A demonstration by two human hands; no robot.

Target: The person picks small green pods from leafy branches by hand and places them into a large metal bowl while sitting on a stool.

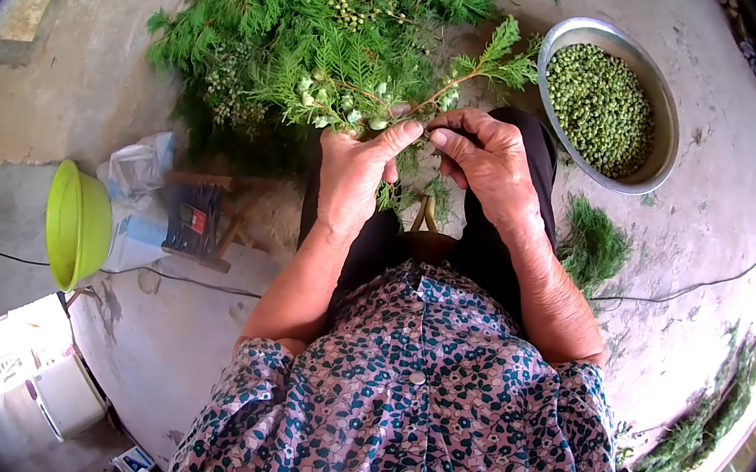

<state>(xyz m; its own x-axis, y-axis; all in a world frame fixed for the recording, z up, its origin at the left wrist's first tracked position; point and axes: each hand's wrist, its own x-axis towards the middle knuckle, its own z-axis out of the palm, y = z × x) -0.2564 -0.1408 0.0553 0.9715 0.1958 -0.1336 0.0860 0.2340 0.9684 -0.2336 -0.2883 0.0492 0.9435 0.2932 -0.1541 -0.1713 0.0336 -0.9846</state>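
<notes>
A leafy cypress sprig with pale green cones lies across my left hand, whose thumb and fingers are closed on its stem. Beside it, my right hand is closed in a pinch, its thumb tip almost meeting the left thumb. Whatever sits between the right fingertips is too small to make out. One side twig of the sprig reaches up toward a metal basin. Many small green cones fill that basin, right of my knee.
A big heap of cypress branches lies ahead and to the left. Loose clippings rest on the floor at right. At left are a lime-green basin, a plastic bag and a small wooden stool. A black cable crosses the floor.
</notes>
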